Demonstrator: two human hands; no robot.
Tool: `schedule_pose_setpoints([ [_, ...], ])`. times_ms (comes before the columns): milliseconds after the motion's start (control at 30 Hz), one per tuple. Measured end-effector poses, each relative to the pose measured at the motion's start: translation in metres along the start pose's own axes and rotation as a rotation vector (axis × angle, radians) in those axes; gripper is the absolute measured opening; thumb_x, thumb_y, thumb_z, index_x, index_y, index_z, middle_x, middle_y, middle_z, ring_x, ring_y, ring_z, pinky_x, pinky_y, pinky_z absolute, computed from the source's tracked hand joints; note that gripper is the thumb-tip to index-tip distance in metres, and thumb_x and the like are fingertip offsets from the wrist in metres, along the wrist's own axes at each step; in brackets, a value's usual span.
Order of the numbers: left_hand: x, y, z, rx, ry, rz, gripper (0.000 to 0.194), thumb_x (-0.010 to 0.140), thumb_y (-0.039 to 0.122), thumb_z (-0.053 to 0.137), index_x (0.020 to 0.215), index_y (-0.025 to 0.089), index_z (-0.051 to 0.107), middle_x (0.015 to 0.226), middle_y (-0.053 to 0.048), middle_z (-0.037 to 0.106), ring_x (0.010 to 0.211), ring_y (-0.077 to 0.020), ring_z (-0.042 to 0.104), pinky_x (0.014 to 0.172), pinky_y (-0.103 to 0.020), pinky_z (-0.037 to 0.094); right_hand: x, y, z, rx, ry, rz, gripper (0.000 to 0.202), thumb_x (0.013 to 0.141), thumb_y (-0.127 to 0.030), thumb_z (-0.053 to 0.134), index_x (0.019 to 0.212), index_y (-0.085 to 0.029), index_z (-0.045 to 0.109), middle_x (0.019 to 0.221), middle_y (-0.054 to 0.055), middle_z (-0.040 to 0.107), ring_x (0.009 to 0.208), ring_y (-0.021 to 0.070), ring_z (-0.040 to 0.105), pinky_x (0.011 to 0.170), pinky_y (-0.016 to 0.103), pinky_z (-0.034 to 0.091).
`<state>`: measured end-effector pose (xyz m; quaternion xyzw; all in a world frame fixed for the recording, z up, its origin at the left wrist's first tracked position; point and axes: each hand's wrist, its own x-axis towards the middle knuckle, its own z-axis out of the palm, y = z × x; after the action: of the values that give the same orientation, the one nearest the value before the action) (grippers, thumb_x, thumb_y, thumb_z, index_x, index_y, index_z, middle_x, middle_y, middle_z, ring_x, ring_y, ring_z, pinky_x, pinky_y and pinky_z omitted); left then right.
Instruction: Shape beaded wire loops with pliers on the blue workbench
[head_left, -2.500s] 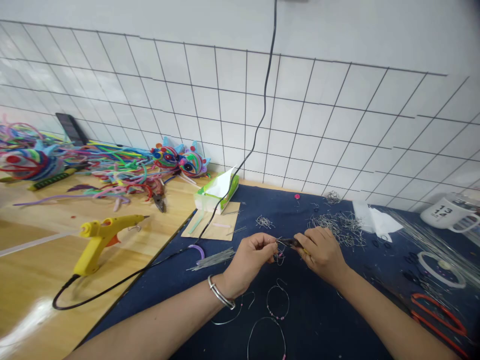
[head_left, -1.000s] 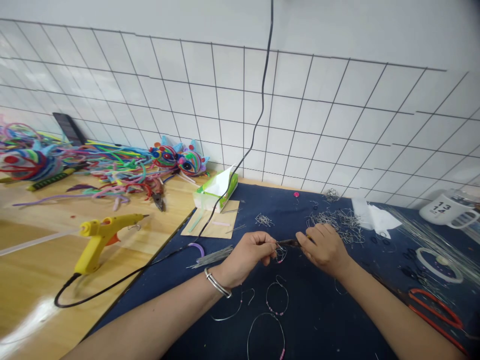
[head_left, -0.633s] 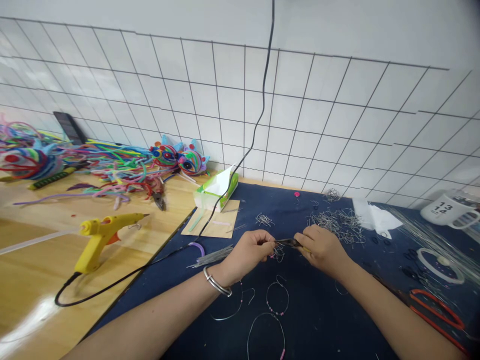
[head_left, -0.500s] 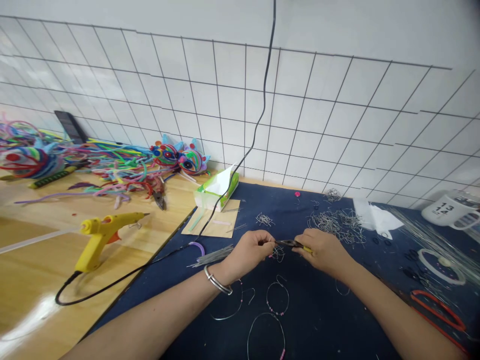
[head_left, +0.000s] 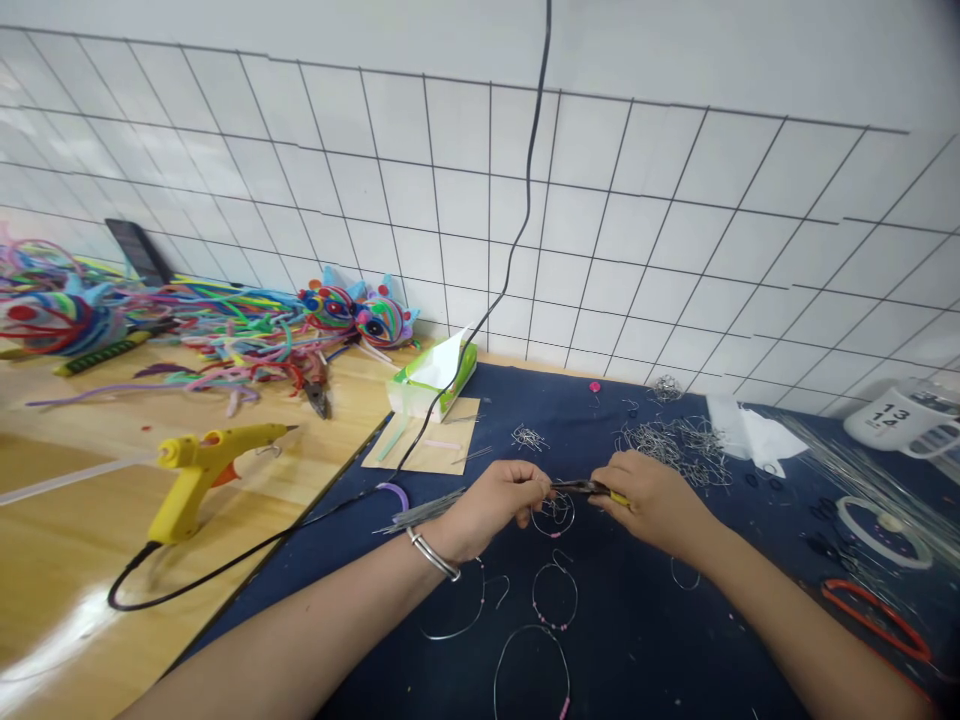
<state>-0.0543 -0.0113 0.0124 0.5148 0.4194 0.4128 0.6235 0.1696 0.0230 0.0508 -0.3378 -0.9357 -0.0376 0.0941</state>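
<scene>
My left hand point(head_left: 508, 497) pinches a thin wire ring point(head_left: 553, 535) that hangs below the fingertips, with pink beads at its bottom. My right hand point(head_left: 646, 497) is closed round pliers point(head_left: 589, 487) with a yellow handle. Their dark jaws point left and meet the wire at my left fingertips; the exact grip is too small to make out. Below the hands lie a beaded wire ring point(head_left: 555, 597), a larger wire ring point(head_left: 532, 672) with pink beads, and an open curved wire point(head_left: 480, 610).
Tangled wire hooks point(head_left: 675, 450) lie behind my right hand. Straight wires point(head_left: 431, 510) lie by my left wrist. A tissue box point(head_left: 431, 385), a yellow glue gun point(head_left: 202, 475) and its black cord point(head_left: 300, 525) are left. A mug point(head_left: 892, 418) and red-handled scissors point(head_left: 877, 615) are right.
The wire ring with pink beads now hangs open to view below my left fingertips, where little of it showed before. Both hands and the pliers stay in nearly the same place.
</scene>
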Motion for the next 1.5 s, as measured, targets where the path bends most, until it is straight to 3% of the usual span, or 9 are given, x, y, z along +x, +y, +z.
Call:
schedule_pose_setpoints([
  [267, -0.002, 0.005, 0.001, -0.060, -0.068, -0.060, 0.011, 0.073, 0.021, 0.053, 0.071, 0.012, 0.060, 0.060, 0.002, 0.051, 0.045, -0.0048, 0.039, 0.046, -0.019, 0.034, 0.001, 0.005, -0.004, -0.062, 0.028, -0.099, 0.015, 0.083, -0.029, 0.050, 0.093, -0.020, 0.058, 0.077, 0.005, 0.052, 0.073, 0.0160, 0.045, 0.067, 0.028, 0.033],
  [1100, -0.002, 0.002, 0.007, 0.182, 0.070, 0.062, 0.013, 0.074, 0.024, 0.051, 0.071, 0.013, 0.058, 0.060, 0.002, 0.051, 0.048, -0.0067, 0.042, 0.049, -0.019, 0.035, 0.000, 0.002, 0.001, -0.239, 0.063, -0.093, 0.015, 0.083, -0.025, 0.048, 0.092, -0.019, 0.058, 0.075, 0.005, 0.051, 0.072, 0.0178, 0.041, 0.065, 0.029, 0.030],
  [1333, -0.001, 0.000, 0.007, 0.163, 0.065, 0.065, 0.014, 0.075, 0.025, 0.052, 0.072, 0.013, 0.058, 0.060, 0.002, 0.052, 0.048, -0.0066, 0.042, 0.049, -0.019, 0.035, 0.000, 0.002, 0.005, -0.224, 0.091, -0.092, 0.015, 0.084, -0.026, 0.047, 0.090, -0.019, 0.059, 0.074, 0.005, 0.052, 0.070, 0.0167, 0.043, 0.063, 0.028, 0.030],
  [1500, -0.001, 0.001, 0.007, 0.109, 0.058, 0.056, 0.015, 0.075, 0.026, 0.052, 0.072, 0.013, 0.058, 0.061, 0.002, 0.053, 0.048, -0.0061, 0.043, 0.051, -0.019, 0.036, 0.000, 0.007, 0.011, -0.089, 0.113, -0.049, 0.019, 0.086, -0.030, 0.044, 0.087, -0.019, 0.060, 0.072, 0.005, 0.054, 0.071, 0.0159, 0.046, 0.063, 0.027, 0.033],
])
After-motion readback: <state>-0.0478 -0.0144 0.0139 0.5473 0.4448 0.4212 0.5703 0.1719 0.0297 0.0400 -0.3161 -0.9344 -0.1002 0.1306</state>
